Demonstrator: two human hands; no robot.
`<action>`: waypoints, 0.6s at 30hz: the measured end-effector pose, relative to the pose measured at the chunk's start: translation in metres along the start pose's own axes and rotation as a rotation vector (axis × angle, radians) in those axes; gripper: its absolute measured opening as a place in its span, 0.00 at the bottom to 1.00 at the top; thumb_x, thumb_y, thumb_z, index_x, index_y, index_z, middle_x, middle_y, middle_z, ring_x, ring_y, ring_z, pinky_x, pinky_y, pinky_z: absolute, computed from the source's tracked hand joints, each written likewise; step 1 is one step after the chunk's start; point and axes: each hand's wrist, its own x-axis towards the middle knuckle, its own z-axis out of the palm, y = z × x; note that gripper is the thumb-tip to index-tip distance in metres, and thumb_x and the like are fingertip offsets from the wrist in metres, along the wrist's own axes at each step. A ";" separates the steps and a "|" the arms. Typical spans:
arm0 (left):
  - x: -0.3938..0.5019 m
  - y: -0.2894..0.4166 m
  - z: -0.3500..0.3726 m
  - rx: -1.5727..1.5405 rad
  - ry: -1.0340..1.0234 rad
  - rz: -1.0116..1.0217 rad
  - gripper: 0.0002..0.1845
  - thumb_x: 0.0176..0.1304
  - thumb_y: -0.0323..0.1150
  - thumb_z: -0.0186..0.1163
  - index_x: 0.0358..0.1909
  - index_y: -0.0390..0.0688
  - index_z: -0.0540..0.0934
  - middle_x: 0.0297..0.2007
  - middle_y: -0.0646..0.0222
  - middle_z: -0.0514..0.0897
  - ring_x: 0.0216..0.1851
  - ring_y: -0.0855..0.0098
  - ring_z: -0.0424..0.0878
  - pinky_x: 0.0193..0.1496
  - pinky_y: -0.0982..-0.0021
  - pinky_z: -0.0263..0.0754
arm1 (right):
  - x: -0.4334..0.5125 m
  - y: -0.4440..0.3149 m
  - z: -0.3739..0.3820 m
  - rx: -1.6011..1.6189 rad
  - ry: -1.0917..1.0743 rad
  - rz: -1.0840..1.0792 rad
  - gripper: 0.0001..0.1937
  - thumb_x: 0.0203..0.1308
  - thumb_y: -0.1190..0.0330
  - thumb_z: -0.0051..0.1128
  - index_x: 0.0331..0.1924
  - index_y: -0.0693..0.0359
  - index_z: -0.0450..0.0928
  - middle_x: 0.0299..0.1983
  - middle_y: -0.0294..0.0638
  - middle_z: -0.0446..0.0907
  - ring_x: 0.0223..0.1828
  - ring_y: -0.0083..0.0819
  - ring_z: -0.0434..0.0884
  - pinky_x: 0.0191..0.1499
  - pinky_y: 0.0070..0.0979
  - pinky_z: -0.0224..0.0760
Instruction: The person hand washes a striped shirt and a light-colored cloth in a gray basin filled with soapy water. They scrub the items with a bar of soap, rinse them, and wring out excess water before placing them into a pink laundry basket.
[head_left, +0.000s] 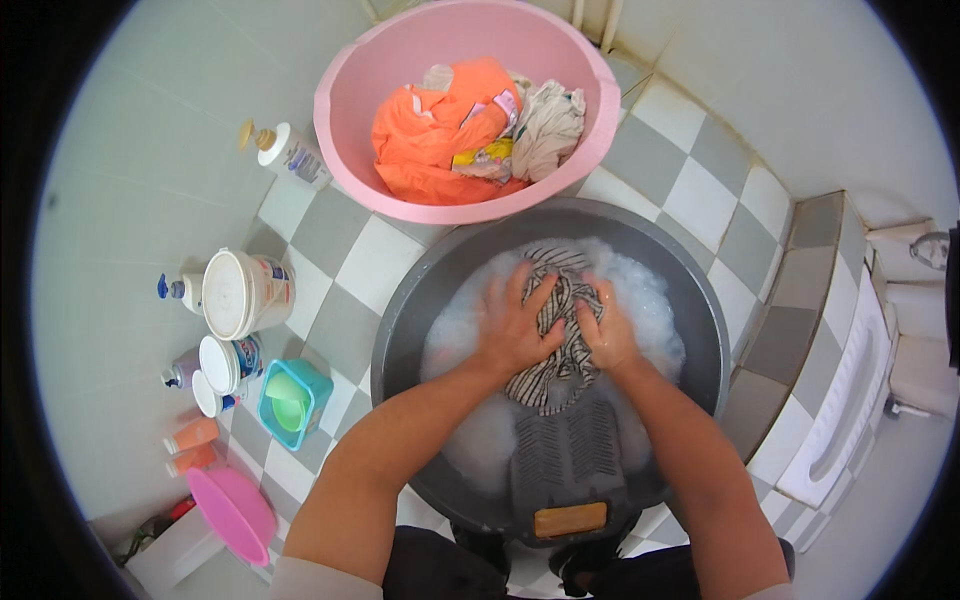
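A black-and-white striped cloth (559, 315) lies wet on the ribbed washboard (566, 442), whose upper part is hidden under the cloth and suds. My left hand (517, 322) presses on the cloth's left side with its fingers spread. On the other side, my right hand (609, 330) grips a bunched fold between thumb and fingers. Both are inside a large grey basin (675, 247) of cloudy, foamy water (472, 442). A yellow-brown bar of soap (570, 519) sits in the recess at the washboard's near end.
Beyond the basin stands a pink tub (345, 127) with orange and pale clothes (450, 135). Along the left wall are a pump bottle (292, 154), a white bucket (244, 292), a turquoise basket (319, 397) and a pink bowl (232, 514). A tiled step (780, 337) rises at right.
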 end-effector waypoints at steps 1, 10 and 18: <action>0.001 -0.001 0.005 -0.001 -0.015 0.002 0.37 0.54 0.51 0.67 0.68 0.56 0.76 0.72 0.54 0.65 0.61 0.39 0.65 0.60 0.35 0.63 | 0.002 0.004 0.002 -0.003 0.020 0.020 0.23 0.71 0.62 0.53 0.67 0.55 0.69 0.57 0.59 0.78 0.61 0.59 0.77 0.62 0.48 0.68; 0.036 0.006 -0.008 0.393 -0.293 0.061 0.27 0.61 0.40 0.63 0.63 0.50 0.76 0.62 0.58 0.73 0.61 0.43 0.68 0.62 0.36 0.65 | 0.033 -0.042 0.012 -0.723 -0.090 0.311 0.25 0.68 0.65 0.55 0.69 0.52 0.66 0.53 0.58 0.81 0.60 0.58 0.78 0.60 0.47 0.73; 0.032 0.062 -0.097 -0.055 -0.029 -0.045 0.19 0.62 0.33 0.63 0.55 0.46 0.78 0.52 0.63 0.77 0.56 0.53 0.75 0.56 0.51 0.74 | 0.001 -0.088 -0.050 -0.038 0.085 -0.030 0.18 0.66 0.69 0.61 0.59 0.59 0.76 0.52 0.57 0.84 0.54 0.53 0.84 0.57 0.37 0.75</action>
